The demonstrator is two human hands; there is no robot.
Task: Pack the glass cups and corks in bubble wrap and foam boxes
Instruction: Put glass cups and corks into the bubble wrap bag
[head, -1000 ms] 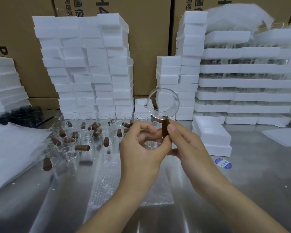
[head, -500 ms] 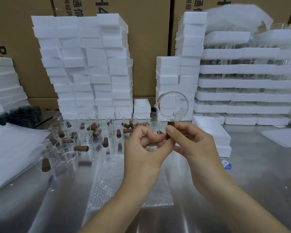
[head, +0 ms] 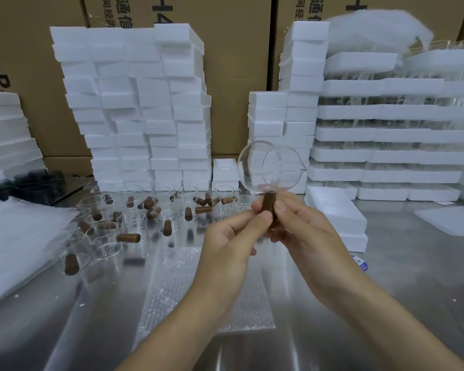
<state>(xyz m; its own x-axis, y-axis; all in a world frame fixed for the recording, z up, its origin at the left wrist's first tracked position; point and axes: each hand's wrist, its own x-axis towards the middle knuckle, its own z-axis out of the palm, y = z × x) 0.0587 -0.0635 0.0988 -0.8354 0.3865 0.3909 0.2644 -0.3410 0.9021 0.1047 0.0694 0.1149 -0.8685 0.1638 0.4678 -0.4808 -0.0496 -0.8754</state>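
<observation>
I hold a clear glass cup (head: 271, 167) up over the steel table, lying on its side with its round rims facing me. A brown cork (head: 269, 203) hangs from its underside. My left hand (head: 225, 245) pinches the cork from the left with thumb and forefinger. My right hand (head: 303, 231) pinches it from the right. A bubble wrap sheet (head: 169, 293) lies flat on the table under my hands. Several more glass cups (head: 105, 236) and loose corks (head: 129, 237) are scattered to the left.
Tall stacks of white foam boxes (head: 134, 108) stand along the back, with foam trays of glassware (head: 386, 135) at the right. Two foam boxes (head: 335, 212) sit right of my hands. White foam sheets (head: 16, 236) lie at the left, dark cups (head: 24, 183) behind them.
The cup has shifted slightly right and turned, so both its rims now show. My fingers have slid down and the cork is more exposed between them.
</observation>
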